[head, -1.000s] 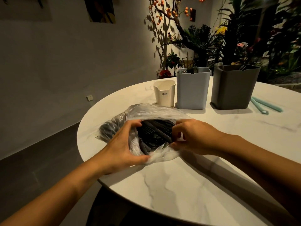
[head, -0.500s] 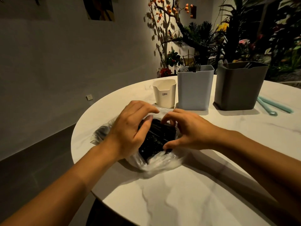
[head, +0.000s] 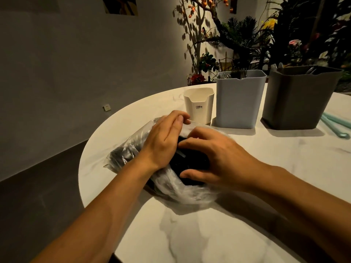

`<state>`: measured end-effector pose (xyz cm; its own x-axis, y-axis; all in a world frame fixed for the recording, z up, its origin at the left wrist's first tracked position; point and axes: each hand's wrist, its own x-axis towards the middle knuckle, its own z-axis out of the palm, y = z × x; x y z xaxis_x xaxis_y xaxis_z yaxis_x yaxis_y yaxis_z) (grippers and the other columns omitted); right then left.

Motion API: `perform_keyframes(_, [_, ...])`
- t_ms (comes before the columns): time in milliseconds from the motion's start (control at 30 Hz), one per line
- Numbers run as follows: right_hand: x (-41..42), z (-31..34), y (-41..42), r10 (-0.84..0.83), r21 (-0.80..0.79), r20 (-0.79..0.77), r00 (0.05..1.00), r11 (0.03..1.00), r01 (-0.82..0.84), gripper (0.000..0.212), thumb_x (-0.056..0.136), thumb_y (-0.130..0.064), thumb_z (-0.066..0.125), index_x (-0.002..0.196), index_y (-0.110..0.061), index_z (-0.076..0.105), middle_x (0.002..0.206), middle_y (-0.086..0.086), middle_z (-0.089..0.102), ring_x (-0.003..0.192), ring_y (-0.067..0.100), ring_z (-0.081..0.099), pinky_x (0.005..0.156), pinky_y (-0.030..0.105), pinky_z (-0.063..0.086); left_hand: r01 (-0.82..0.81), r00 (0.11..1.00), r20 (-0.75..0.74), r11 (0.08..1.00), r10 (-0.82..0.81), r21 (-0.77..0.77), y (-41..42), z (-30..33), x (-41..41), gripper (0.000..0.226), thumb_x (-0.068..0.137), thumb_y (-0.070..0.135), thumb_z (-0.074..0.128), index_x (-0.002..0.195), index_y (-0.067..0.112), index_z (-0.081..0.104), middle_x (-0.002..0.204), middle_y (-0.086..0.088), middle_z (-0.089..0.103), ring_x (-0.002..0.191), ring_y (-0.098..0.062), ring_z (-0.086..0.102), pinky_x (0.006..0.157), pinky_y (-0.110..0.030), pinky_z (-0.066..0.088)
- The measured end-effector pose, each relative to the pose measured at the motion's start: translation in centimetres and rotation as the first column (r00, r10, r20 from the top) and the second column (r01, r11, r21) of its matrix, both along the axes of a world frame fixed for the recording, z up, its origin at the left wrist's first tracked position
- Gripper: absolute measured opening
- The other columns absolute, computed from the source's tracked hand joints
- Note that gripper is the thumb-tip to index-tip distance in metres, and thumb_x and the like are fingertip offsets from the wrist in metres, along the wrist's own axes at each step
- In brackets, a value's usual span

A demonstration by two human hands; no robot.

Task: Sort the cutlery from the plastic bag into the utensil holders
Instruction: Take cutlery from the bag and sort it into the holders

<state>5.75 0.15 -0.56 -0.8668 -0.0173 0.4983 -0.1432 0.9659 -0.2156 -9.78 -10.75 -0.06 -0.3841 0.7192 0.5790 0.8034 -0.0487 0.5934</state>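
Note:
A clear plastic bag (head: 165,188) full of black cutlery (head: 190,160) lies near the table's left edge. My left hand (head: 163,143) lies over the bag's far side, its fingertips pinching the plastic rim. My right hand (head: 220,160) reaches into the bag's mouth, fingers and thumb curled round a bundle of the black cutlery. Three holders stand in a row behind the bag: a small cream holder (head: 198,105), a light grey holder (head: 239,105) with fork tips showing, and a dark grey holder (head: 298,101) with utensils in it.
The round white marble table (head: 209,234) has its curved edge close on the left. Two teal sticks (head: 334,124) lie right of the dark holder. Plants and a branch with orange fruit stand beyond the table's far side.
Both hands have shifted from spreading the bag's mouth to its top. The left hand now covers the far rim, and the right hand has gone deeper and closed round the cutlery.

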Motion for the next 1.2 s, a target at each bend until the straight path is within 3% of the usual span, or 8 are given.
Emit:
perform_keyframes(133, [-0.8, -0.4, -1.1, 0.023, 0.14, 0.018, 1.0, 0.99, -0.026, 0.045, 0.088, -0.053, 0.049, 0.125, -0.032, 0.065, 0.119, -0.004, 0.066, 0.105, 0.017, 0.06, 0.09, 0.032, 0.053, -0.015, 0.997, -0.074, 0.975, 0.032, 0.221, -0.4, 0.0, 0.9, 0.021, 0.105, 0.02, 0.039, 0.108, 0.008, 0.056, 0.096, -0.001, 0.063, 0.092, -0.017, 0.062, 0.081, -0.043, 0.055])
perform_keyframes(267, [-0.1, -0.3, -0.8, 0.018, 0.111, -0.031, 0.999, 0.994, -0.014, 0.04, 0.083, -0.041, 0.056, 0.117, -0.026, 0.071, 0.113, -0.001, 0.07, 0.097, 0.02, 0.067, 0.084, 0.036, 0.058, 0.065, 0.994, -0.09, 0.99, -0.054, 0.127, -0.7, -0.2, 1.6, 0.018, 0.104, 0.017, 0.039, 0.111, 0.01, 0.054, 0.091, -0.001, 0.064, 0.085, -0.018, 0.064, 0.075, -0.042, 0.057])
perform_keyframes(400, [1.0, -0.4, 0.6, -0.056, 0.005, -0.067, 0.996, 0.998, 0.057, 0.038, 0.078, -0.036, 0.064, 0.112, -0.022, 0.073, 0.105, -0.001, 0.072, 0.09, 0.014, 0.069, 0.081, 0.022, 0.057, 0.111, 0.993, -0.051, 0.993, -0.109, 0.032, -1.4, -0.3, 1.0, 0.025, 0.093, 0.008, 0.042, 0.111, 0.013, 0.059, 0.097, 0.001, 0.067, 0.097, -0.018, 0.064, 0.086, -0.043, 0.053])
perform_keyframes(533, [2.0, 0.0, 1.9, -0.084, -0.185, -0.115, 0.99, 0.981, 0.061, 0.032, 0.08, -0.033, 0.065, 0.11, -0.024, 0.074, 0.096, -0.015, 0.066, 0.079, -0.002, 0.063, 0.071, 0.003, 0.048, 0.085, 0.967, -0.23, 0.988, -0.112, -0.126, -1.5, -0.3, 0.7, 0.039, 0.075, 0.025, 0.049, 0.109, 0.018, 0.066, 0.105, 0.006, 0.065, 0.106, -0.014, 0.057, 0.093, -0.039, 0.048])
perform_keyframes(733, [2.5, 0.1, 2.1, -0.165, -0.441, -0.151, 0.975, 0.894, 0.083, 0.03, 0.08, -0.042, 0.061, 0.107, -0.031, 0.071, 0.09, -0.024, 0.067, 0.088, -0.002, 0.065, 0.072, 0.011, 0.054, 0.035, 0.947, -0.31, 0.988, -0.081, -0.152, -1.1, -0.8, 0.8, 0.043, 0.079, 0.042, 0.073, 0.117, 0.024, 0.065, 0.111, 0.012, 0.065, 0.107, -0.008, 0.056, 0.096, -0.034, 0.048])
perform_keyframes(833, [2.4, 0.0, 2.2, -0.2, -0.514, -0.19, 0.961, 0.854, 0.076, 0.025, 0.083, -0.036, 0.062, 0.105, -0.03, 0.071, 0.091, -0.018, 0.068, 0.086, -0.001, 0.066, 0.069, 0.012, 0.055, -0.001, 0.951, -0.308, 0.991, -0.039, -0.131, -0.8, -1.0, 0.4, 0.042, 0.083, 0.048, 0.07, 0.119, 0.026, 0.065, 0.111, 0.013, 0.065, 0.107, -0.007, 0.055, 0.097, -0.033, 0.047])
perform_keyframes(1000, [2.1, 0.2, 2.3, -0.224, -0.626, -0.232, 0.947, 0.779, 0.031, 0.017, 0.087, -0.017, 0.067, 0.101, -0.028, 0.068, 0.095, -0.008, 0.067, 0.086, 0.012, 0.069, 0.072, 0.02, 0.058, 0.006, 0.954, -0.298, 0.997, -0.027, -0.072, -0.4, -1.3, -0.1, 0.025, 0.096, 0.034, 0.059, 0.116, 0.026, 0.071, 0.107, 0.013, 0.07, 0.104, -0.01, 0.061, 0.094, -0.04, 0.049])
perform_keyframes(1200, [1.8, 0.4, 1.8, -0.169, -0.619, -0.171, 0.971, 0.785, 0.027, 0.023, 0.079, -0.033, 0.065, 0.102, -0.033, 0.069, 0.096, -0.017, 0.07, 0.093, 0.004, 0.067, 0.078, 0.015, 0.055, -0.017, 0.943, -0.331, 0.997, -0.011, -0.082, -0.2, -1.5, 0.3, 0.024, 0.097, 0.033, 0.056, 0.112, 0.02, 0.069, 0.104, 0.008, 0.069, 0.1, -0.015, 0.06, 0.091, -0.042, 0.049])
